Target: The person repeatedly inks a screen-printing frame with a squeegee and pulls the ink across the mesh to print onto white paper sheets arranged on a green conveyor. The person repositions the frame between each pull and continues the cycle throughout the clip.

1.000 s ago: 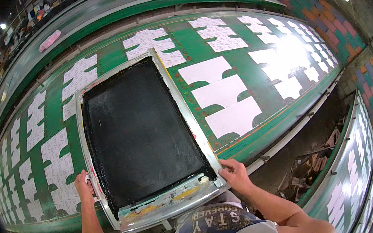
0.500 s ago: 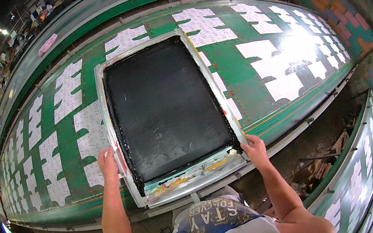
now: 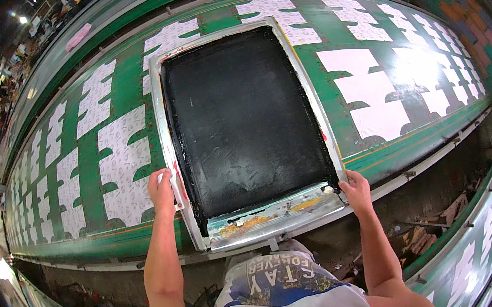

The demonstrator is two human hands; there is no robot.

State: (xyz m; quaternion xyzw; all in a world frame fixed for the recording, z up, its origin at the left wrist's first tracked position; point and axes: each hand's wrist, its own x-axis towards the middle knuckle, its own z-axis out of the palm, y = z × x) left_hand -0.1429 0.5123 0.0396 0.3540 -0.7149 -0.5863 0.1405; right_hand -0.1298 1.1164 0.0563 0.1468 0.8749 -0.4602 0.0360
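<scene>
Many patterned white pieces (image 3: 125, 155) lie on the long green table (image 3: 90, 171) at left. Next, the left hand (image 3: 161, 190) has its fingers clamped on a pale handle (image 3: 176, 189) along the side of the black-screened metal frame (image 3: 248, 123). That spans the table's middle; whether flat or slightly raised, I can't tell. The right hand (image 3: 356, 190) pinches its near right corner. Farther right lie plain white pieces (image 3: 366, 88).

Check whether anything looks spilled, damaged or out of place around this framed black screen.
Yellow and black smears streak the near end of the screen-printing frame; they look like uncleaned ink. A pink bundle lies by itself on the far table, which seems odd. I see no clear damage.
</scene>
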